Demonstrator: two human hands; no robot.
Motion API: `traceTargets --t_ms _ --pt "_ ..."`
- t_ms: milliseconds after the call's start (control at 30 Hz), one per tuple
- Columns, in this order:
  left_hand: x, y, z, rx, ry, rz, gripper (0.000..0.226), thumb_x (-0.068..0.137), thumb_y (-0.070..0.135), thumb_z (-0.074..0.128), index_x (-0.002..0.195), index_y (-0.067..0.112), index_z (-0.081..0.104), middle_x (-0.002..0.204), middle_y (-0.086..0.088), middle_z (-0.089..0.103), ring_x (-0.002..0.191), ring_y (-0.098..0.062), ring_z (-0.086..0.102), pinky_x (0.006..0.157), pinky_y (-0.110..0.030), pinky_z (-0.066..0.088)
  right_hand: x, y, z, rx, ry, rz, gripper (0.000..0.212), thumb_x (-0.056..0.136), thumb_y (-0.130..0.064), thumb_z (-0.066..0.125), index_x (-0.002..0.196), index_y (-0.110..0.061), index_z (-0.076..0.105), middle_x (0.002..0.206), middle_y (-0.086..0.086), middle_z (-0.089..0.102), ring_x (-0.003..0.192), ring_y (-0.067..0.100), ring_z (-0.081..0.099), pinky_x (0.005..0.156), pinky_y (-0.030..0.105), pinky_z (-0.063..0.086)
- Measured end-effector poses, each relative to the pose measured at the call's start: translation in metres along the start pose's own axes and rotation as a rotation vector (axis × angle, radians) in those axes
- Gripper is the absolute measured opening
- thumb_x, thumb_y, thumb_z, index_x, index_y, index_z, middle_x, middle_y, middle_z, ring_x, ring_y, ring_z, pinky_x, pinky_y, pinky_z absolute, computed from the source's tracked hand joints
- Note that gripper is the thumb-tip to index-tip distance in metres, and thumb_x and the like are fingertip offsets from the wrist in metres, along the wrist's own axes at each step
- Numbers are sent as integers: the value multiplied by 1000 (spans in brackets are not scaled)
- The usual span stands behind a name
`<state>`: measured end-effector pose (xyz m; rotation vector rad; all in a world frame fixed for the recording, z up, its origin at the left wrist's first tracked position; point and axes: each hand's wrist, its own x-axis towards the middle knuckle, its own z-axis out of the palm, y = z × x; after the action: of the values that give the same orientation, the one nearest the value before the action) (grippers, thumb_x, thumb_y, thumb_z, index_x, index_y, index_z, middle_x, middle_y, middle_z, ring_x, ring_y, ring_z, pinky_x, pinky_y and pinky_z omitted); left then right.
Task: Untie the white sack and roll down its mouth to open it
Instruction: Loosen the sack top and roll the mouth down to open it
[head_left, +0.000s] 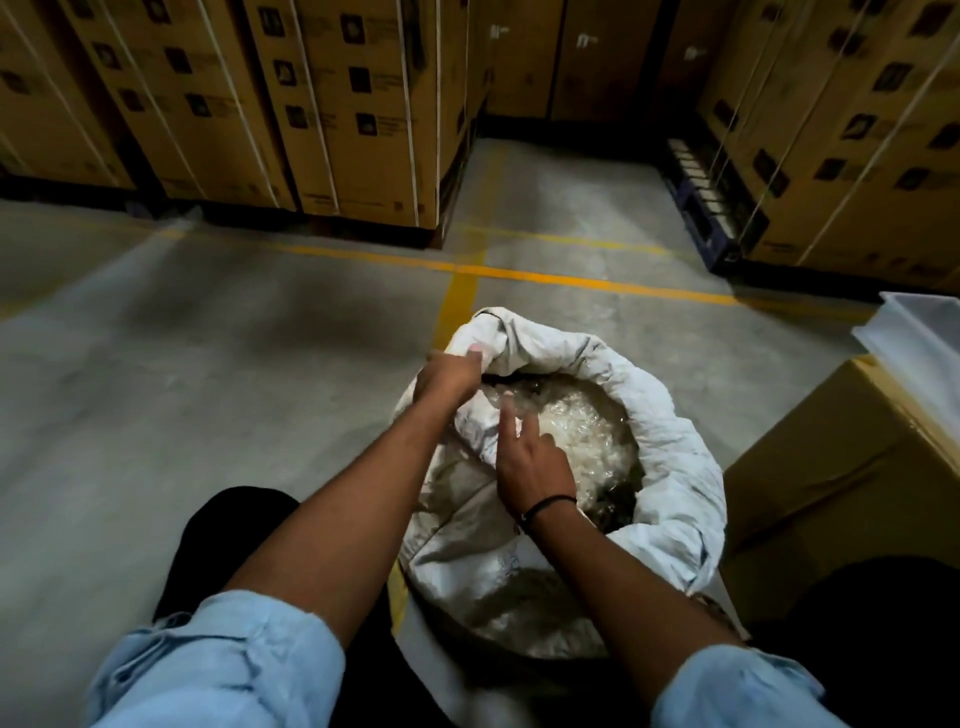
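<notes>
The white sack (675, 467) stands on the floor between my knees, its mouth wide and its rim rolled outward along the right and far sides. Clear crumpled plastic (587, 431) fills the inside. My left hand (449, 374) is closed on the far left part of the rim, where the cloth still bunches up. My right hand (535, 462) hovers at the near left edge of the mouth with its fingers spread and pointing forward, holding nothing that I can see.
A brown cardboard box (841, 478) stands right beside the sack, with a pale tray (919, 332) behind it. Tall strapped cartons (363, 104) on pallets line the back and the right (857, 130). Yellow lines (519, 273) cross the concrete floor.
</notes>
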<state>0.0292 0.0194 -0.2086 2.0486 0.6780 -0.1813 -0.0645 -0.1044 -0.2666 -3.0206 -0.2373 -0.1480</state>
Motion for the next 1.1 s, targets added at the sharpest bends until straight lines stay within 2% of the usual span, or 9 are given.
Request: traceTargets --t_ms 233,333,433,533,633,733,800,900,1100 --pt "53 -71 -4 -711 -311 -139 30 105 22 45 124 4 59 120 -8 59 118 -29 57 97 -38 46 -33 -28 -6 444 -110 -36 106 78 -67 56 155 -23 -2 148 15 24 129 35 36 107 45 35" --pt "59 -82 -7 -966 -304 -192 36 102 31 48 107 3 70 98 -14 74 99 -32 67 90 -37 52 -13 -22 -9 695 -287 260 137 57 -73 76 153 -24 -8 155 15 15 137 33 36 110 39 37" --pt "52 -84 -3 -1109 -251 -230 49 103 38 40 128 3 62 111 -20 70 104 -33 64 103 -42 48 -4 -17 -1 577 -471 259 135 53 -70 79 152 -13 6 146 17 42 128 32 49 103 39 45" --pt "50 -83 8 -768 -101 -336 60 98 52 48 136 6 55 135 -21 60 118 -38 59 109 -45 44 -12 -19 11 324 -418 145 94 72 -54 73 140 -8 27 126 17 57 111 36 60 88 40 50" --pt "38 -66 11 -77 338 -238 79 90 71 44 140 10 46 142 -23 49 124 -45 52 104 -51 40 -26 -23 26 32 -221 72 70 83 -30 64 139 -5 30 119 17 55 99 37 61 74 41 50" --pt "22 -41 21 210 198 -69 106 74 89 44 146 12 37 146 -21 45 129 -43 49 103 -54 42 -31 -32 42 -127 -73 -21 52 79 -15 47 129 -2 47 102 15 59 88 34 54 70 42 44" --pt "16 -34 34 363 39 -132 129 65 91 53 157 11 12 156 -25 29 138 -47 38 109 -65 34 -32 -38 49 -128 -45 -125 51 77 -19 50 125 -4 51 97 16 56 88 33 49 75 45 38" --pt "17 -47 47 466 21 -169 115 83 77 52 159 14 -7 157 -31 25 138 -51 33 107 -74 23 -40 -42 48 -68 -155 -301 60 69 -35 64 121 -7 51 106 20 49 93 36 47 76 44 38" --pt "46 -88 35 152 42 -52 74 102 57 38 147 -1 38 146 -25 49 133 -40 50 106 -46 42 -64 5 43 13 -320 -450 117 73 -51 65 154 -10 -8 148 21 26 118 40 45 95 46 43"
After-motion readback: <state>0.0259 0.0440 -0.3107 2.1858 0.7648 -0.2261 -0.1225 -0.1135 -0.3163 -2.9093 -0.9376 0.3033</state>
